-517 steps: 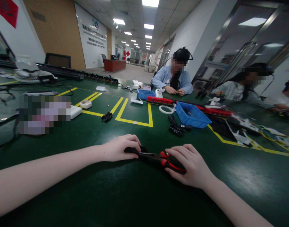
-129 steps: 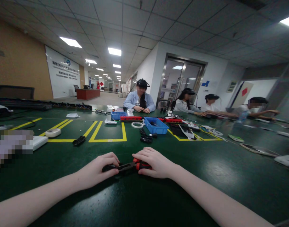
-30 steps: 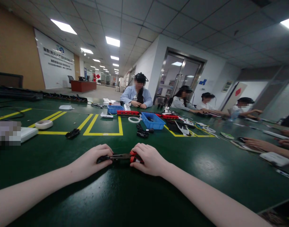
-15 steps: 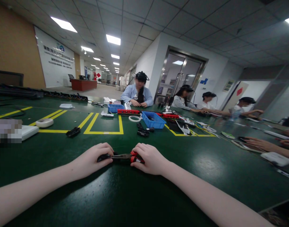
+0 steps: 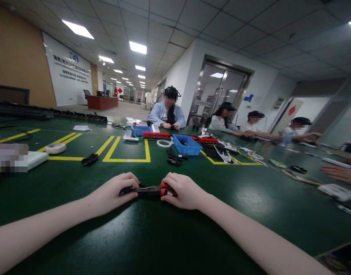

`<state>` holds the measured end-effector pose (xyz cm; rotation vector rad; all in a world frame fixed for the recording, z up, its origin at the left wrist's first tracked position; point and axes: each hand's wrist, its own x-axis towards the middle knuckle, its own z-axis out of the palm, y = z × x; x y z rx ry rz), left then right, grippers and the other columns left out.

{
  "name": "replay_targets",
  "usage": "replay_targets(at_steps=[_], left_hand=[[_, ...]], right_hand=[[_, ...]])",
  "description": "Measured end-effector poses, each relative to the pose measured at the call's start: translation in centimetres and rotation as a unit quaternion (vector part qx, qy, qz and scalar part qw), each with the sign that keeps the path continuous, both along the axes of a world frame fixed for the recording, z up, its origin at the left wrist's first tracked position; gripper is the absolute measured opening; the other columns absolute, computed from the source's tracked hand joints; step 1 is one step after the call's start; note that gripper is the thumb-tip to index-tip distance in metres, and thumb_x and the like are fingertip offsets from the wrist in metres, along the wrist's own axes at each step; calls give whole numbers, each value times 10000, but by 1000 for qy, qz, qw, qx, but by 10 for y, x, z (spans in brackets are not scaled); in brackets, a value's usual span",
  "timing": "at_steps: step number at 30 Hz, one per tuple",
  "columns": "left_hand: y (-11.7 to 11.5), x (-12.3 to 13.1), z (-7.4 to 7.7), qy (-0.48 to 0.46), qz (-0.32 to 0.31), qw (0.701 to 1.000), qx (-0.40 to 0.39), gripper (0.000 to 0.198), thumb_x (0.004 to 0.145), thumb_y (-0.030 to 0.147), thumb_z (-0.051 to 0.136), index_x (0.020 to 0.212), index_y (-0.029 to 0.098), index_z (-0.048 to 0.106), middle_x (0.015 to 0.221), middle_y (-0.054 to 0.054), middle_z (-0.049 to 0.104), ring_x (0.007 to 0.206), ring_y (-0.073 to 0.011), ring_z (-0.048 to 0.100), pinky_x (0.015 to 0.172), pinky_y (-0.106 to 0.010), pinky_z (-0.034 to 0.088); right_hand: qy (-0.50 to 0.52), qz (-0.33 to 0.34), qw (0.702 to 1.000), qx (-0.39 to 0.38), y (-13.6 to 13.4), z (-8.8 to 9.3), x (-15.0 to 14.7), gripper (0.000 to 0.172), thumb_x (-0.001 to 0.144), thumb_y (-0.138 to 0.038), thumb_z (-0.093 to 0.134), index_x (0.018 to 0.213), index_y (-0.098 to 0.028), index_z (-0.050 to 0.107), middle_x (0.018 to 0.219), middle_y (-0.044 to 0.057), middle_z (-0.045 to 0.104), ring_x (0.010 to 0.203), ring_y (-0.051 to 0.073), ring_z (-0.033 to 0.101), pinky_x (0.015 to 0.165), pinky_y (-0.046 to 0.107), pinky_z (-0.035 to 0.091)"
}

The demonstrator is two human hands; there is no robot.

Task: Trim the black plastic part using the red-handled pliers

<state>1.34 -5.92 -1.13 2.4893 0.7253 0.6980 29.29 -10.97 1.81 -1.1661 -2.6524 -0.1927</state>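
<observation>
Near the middle of the green table (image 5: 210, 236), my right hand (image 5: 182, 190) is closed on the red handles of a pair of pliers (image 5: 152, 189). The metal jaws point left, toward my left hand (image 5: 114, 194). Fingers of that hand are wrapped round a small black object (image 5: 126, 190), and the jaw tips meet it. What the black object is cannot be made out. Both forearms reach in from the lower corners of the view.
Beyond my hands are a blue bin (image 5: 187, 149), black cables (image 5: 174, 157), a white tape roll (image 5: 55, 148), a black part (image 5: 90, 159) and a red strip (image 5: 156, 135). A person (image 5: 167, 110) sits opposite; others sit at the right.
My hands and the pliers show almost no movement. At the far right, a person's hand has drawn back to the right, away from a dark object on the table.
</observation>
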Motion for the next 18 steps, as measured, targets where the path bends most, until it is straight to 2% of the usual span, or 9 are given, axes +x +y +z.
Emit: replay_targets(at_steps=[6,13,18], left_hand=[[-1,-1,0,10,11,1000,6,194,926,298,561,1084,247,662,1133,-46,642,1032,-225,624,925,-358,514],[-2,-3,-2,21,20,999,28,199,932,315,571,1091,278,684,1179,-17,661,1066,-220,641,954,-350,518],[-6,-2,3,19,31,999,35,205,936,307,564,1088,272,697,1167,-16,677,1057,-216,652,955,-349,528]], right_hand=[[6,-2,1000,-16,-1,2,0,332,863,-405,661,1056,-155,560,1018,84,622,838,176,592,719,301,457],[17,-5,999,-34,-2,3,0,332,861,-397,658,1058,-146,567,1012,83,625,825,173,586,707,298,454],[42,-5,998,-52,-1,1,2,315,856,-385,660,1051,-154,572,1008,74,623,816,164,589,695,287,450]])
